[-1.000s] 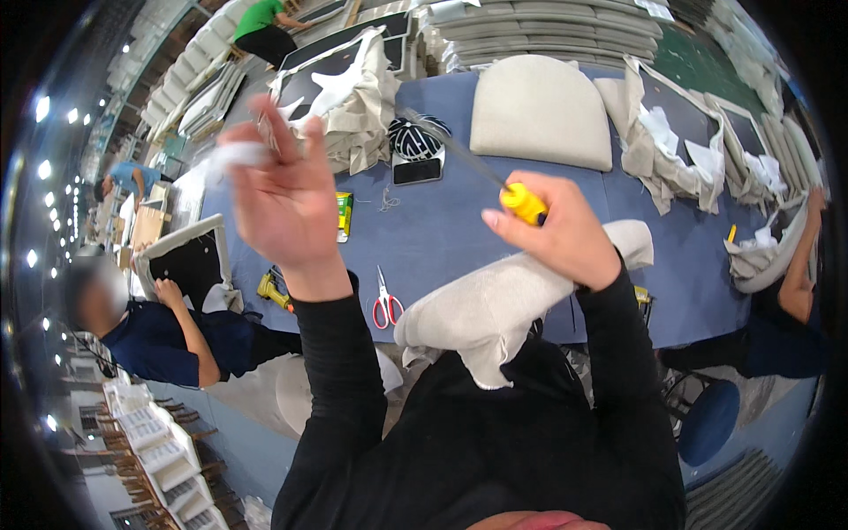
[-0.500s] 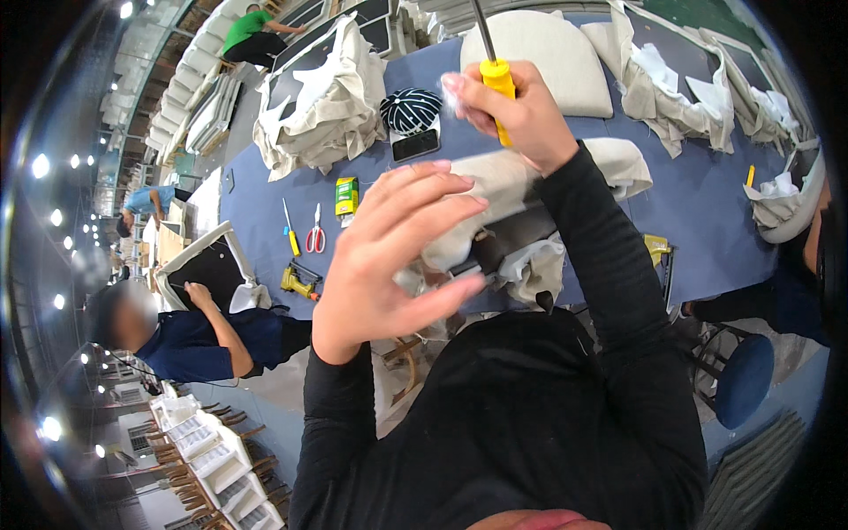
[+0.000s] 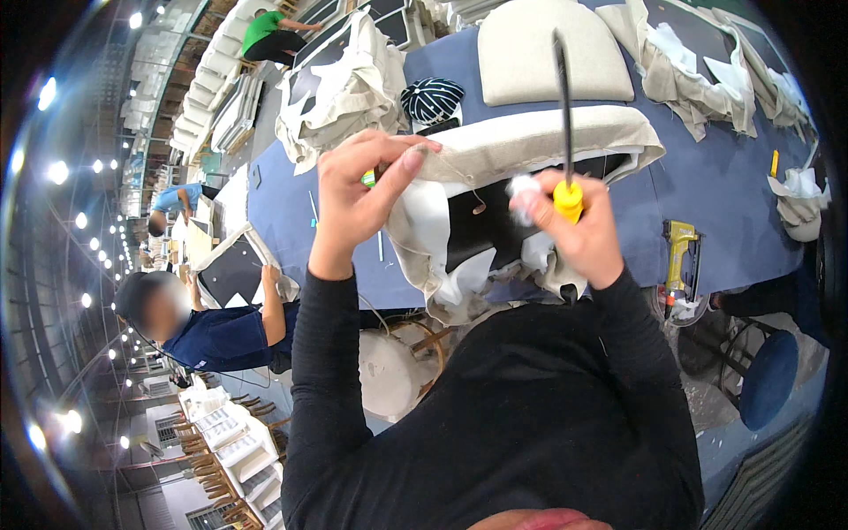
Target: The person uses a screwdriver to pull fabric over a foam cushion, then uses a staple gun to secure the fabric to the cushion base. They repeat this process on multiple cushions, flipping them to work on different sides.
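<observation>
1. Upholstered piece (image 3: 539,132), beige. Located at the worktop's (image 3: 707,177) near edge, middle, before the torso. Tilted, black panel (image 3: 481,238) facing the person; presumably so angled to keep the underside in sight.
2. Left hand (image 3: 358,190). At the piece's far left corner, fingers bent, thumb close to forefinger. Whether cloth is pinched cannot be told; the placement would suit steadying that corner.
3. Right hand (image 3: 587,230). Fingers closed around the yellow handle of a long-shafted tool (image 3: 568,201), shaft upward toward the far edge, seemingly keeping the point clear of the cloth. A white patch at the fingertips is blurred, nature uncertain.
4. Beige cover as container: its folds hold the black panel and white lining (image 3: 428,225).
5. Open beige covers (image 3: 685,110), far right corner: dark panel and loose white sheets within.
6. Clear plastic receptacle (image 3: 693,311), below the near edge, right; small contents, indistinct. Yellow staple gun (image 3: 678,252) just above, probably set there for easy reach.
7. Smooth beige cushion (image 3: 555,53), far edge, middle. Striped cap (image 3: 431,100) to its left.
</observation>
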Tool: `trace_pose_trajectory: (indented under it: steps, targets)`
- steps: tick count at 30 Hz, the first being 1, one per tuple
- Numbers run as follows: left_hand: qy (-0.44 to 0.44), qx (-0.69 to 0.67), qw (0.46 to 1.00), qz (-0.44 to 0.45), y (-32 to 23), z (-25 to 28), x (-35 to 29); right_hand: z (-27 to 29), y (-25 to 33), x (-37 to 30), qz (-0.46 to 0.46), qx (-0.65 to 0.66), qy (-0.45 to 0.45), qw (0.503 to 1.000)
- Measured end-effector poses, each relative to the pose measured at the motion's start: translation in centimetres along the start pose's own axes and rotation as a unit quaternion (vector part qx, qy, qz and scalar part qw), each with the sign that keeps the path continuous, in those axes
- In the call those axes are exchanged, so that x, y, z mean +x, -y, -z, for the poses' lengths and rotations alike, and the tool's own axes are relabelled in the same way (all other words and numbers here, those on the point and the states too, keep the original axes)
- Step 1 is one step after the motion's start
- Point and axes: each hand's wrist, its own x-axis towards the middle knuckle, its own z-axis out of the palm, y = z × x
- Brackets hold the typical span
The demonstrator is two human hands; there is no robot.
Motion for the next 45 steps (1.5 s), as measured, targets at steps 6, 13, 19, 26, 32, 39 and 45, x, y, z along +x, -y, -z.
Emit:
trace_pose_trajectory:
  steps: [6, 13, 19, 26, 32, 39, 45]
  targets:
    - [-0.056, -0.26, 0.951, 0.155, -1.8, -3.8, -0.2, -3.7, 2.2, -0.4, -0.036, -0.035, 0.048, 0.998]
    - [-0.095, -0.242, 0.961, 0.098, -4.6, -5.3, -0.6, -4.5, 3.4, 1.7, 0.039, -0.199, -0.013, 0.979]
    - [-0.157, -0.239, 0.946, 0.15, -3.1, -4.4, -2.0, -2.0, 4.2, -1.8, -0.026, -0.136, 0.01, 0.99]
    - [-0.188, -0.254, 0.935, 0.162, -1.6, -3.9, -3.5, 0.3, 1.4, -8.4, 0.083, -0.265, -0.004, 0.961]
    - [-0.192, -0.247, 0.933, 0.177, -2.1, -4.1, -3.3, -1.2, -0.4, -9.6, 0.053, -0.235, -0.019, 0.97]
    - [-0.187, -0.271, 0.929, 0.167, -2.0, -4.1, -3.3, -1.7, -1.3, -9.6, 0.045, -0.251, -0.015, 0.967]
    - [-0.191, -0.272, 0.93, 0.154, -2.7, -4.5, -3.2, -2.1, -2.0, -9.4, 0.044, -0.23, -0.022, 0.972]
